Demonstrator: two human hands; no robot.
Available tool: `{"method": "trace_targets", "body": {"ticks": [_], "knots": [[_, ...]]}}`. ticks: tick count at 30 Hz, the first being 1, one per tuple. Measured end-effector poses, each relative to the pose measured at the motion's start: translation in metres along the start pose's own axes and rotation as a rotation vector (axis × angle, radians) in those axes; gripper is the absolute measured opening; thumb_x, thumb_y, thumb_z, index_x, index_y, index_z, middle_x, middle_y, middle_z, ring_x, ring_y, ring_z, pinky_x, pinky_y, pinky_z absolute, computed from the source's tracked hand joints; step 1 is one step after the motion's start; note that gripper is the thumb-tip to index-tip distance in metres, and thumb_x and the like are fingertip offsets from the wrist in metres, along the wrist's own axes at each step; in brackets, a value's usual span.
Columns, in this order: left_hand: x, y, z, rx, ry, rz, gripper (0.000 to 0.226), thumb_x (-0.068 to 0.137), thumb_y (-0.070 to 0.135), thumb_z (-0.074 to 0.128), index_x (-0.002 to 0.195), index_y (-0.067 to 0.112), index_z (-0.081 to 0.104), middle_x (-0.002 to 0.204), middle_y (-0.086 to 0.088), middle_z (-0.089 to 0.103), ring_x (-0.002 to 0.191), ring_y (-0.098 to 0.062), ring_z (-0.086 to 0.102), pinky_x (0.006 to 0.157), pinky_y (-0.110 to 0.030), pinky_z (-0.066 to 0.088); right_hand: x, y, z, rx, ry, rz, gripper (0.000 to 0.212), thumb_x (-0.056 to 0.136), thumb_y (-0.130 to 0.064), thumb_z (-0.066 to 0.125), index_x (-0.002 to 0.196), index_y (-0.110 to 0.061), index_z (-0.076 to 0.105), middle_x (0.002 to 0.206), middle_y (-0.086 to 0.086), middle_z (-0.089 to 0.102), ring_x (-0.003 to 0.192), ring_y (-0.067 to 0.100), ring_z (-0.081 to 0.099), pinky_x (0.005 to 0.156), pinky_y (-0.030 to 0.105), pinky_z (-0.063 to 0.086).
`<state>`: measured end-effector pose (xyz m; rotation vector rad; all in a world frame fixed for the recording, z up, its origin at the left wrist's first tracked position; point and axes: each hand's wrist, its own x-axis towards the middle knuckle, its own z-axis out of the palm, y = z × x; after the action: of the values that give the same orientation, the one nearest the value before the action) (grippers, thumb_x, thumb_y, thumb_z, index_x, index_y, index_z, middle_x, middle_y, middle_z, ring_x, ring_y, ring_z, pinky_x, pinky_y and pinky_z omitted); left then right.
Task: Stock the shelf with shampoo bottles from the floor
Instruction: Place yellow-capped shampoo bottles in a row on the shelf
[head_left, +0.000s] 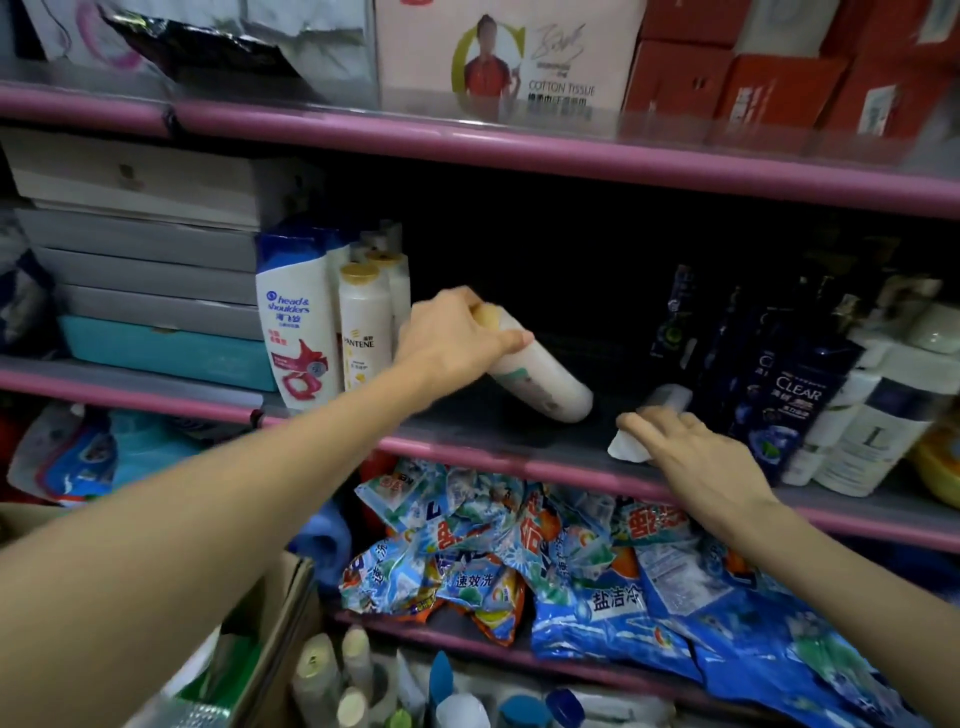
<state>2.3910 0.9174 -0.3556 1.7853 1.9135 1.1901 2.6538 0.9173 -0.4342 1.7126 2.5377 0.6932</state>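
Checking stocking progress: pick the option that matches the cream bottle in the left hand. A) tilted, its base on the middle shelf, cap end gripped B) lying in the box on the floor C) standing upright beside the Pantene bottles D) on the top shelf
A: the left hand grips the cap end of the cream bottle, which leans with its base down on the middle shelf.

The left hand (457, 338) covers the cap end of the tilted white bottle (540, 382), whose label is too blurred to read, the right hand (691, 447) hides much of a small white object (631, 447), and the shelf's (467, 447) back is lost in darkness.
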Motion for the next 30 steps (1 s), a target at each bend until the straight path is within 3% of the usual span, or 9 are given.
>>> {"method": "trace_targets", "body": {"ticks": [4, 7, 11, 14, 16, 21, 25, 28, 30], "knots": [[0.012, 0.026, -0.023, 0.09, 0.005, 0.063, 0.059, 0.069, 0.061, 0.069, 0.116, 0.025, 0.061, 0.112, -0.001, 0.064, 0.1, -0.023, 0.06, 0.073, -0.031, 0.05, 0.002, -0.005, -0.002, 0.101, -0.079, 0.044, 0.075, 0.081, 0.005, 0.057, 0.138, -0.031, 0.022, 0.142, -0.003, 0.034, 0.117, 0.023, 0.048, 0.064, 0.031, 0.049], [0.016, 0.038, -0.023, 0.203, 0.031, 0.143, 0.056, 0.075, 0.062, 0.063, 0.122, 0.032, 0.056, 0.12, 0.0, 0.062, 0.109, -0.026, 0.058, 0.075, -0.031, 0.046, 0.012, -0.017, -0.017, 0.226, -0.04, 0.042, 0.066, 0.087, -0.01, 0.054, 0.143, -0.028, 0.024, 0.144, 0.002, 0.038, 0.116, 0.03, 0.051, 0.083, 0.038, 0.049], [0.017, 0.053, -0.005, 0.235, 0.049, 0.232, 0.055, 0.082, 0.058, 0.058, 0.13, 0.032, 0.055, 0.126, -0.001, 0.061, 0.117, -0.024, 0.055, 0.09, -0.037, 0.049, 0.039, -0.043, -0.057, 0.805, 0.203, 0.102, 0.066, 0.092, -0.025, 0.054, 0.148, -0.023, 0.019, 0.149, 0.01, 0.037, 0.123, 0.031, 0.05, 0.096, 0.041, 0.045], [0.016, 0.066, 0.006, 0.332, 0.034, 0.315, 0.05, 0.088, 0.055, 0.052, 0.131, 0.031, 0.055, 0.125, -0.006, 0.058, 0.117, -0.027, 0.053, 0.087, -0.041, 0.05, 0.06, -0.054, -0.085, 1.058, 0.251, 0.15, 0.065, 0.09, -0.029, 0.058, 0.143, -0.022, 0.02, 0.127, 0.013, 0.054, 0.096, 0.027, 0.06, 0.063, 0.032, 0.045], [0.02, 0.072, 0.009, 0.399, 0.025, 0.329, 0.045, 0.091, 0.054, 0.047, 0.127, 0.03, 0.058, 0.123, -0.008, 0.056, 0.114, -0.03, 0.052, 0.083, -0.04, 0.047, 0.068, -0.056, -0.097, 1.203, 0.212, 0.207, 0.054, 0.089, -0.026, 0.058, 0.131, -0.022, 0.025, 0.109, 0.012, 0.061, 0.079, 0.021, 0.06, 0.052, 0.028, 0.039], [0.027, 0.076, 0.009, 0.51, 0.013, 0.306, 0.045, 0.094, 0.048, 0.041, 0.124, 0.019, 0.058, 0.123, -0.012, 0.051, 0.107, -0.036, 0.054, 0.071, -0.037, 0.036, 0.072, -0.057, -0.102, 1.219, 0.164, 0.245, 0.066, 0.087, -0.029, 0.063, 0.138, -0.015, 0.023, 0.118, 0.01, 0.058, 0.098, 0.025, 0.061, 0.073, 0.035, 0.051], [0.03, 0.079, 0.003, 0.369, 0.015, 0.216, 0.038, 0.095, 0.044, 0.04, 0.093, 0.011, 0.058, 0.083, -0.005, 0.049, 0.078, -0.029, 0.052, 0.064, -0.034, 0.037, 0.079, -0.064, -0.1, 1.208, 0.189, 0.25, 0.072, 0.084, -0.032, 0.069, 0.139, -0.009, 0.028, 0.125, 0.011, 0.055, 0.106, 0.026, 0.06, 0.084, 0.041, 0.054], [0.029, 0.073, -0.004, 0.127, 0.046, 0.124, 0.031, 0.095, 0.036, 0.041, 0.083, 0.011, 0.055, 0.085, -0.007, 0.056, 0.078, -0.029, 0.054, 0.069, -0.034, 0.043, 0.09, -0.073, -0.098, 1.24, 0.224, 0.296, 0.076, 0.079, -0.035, 0.074, 0.134, -0.009, 0.029, 0.125, 0.013, 0.055, 0.107, 0.03, 0.06, 0.084, 0.046, 0.054], [0.027, 0.06, -0.008, -0.074, 0.053, 0.07, 0.033, 0.094, 0.032, 0.042, 0.088, 0.009, 0.065, 0.093, -0.009, 0.066, 0.084, -0.03, 0.062, 0.078, -0.036, 0.052, 0.095, -0.081, -0.093, 1.194, 0.271, 0.349, 0.079, 0.075, -0.04, 0.077, 0.131, -0.01, 0.03, 0.123, 0.014, 0.054, 0.105, 0.034, 0.06, 0.081, 0.049, 0.054]]}}
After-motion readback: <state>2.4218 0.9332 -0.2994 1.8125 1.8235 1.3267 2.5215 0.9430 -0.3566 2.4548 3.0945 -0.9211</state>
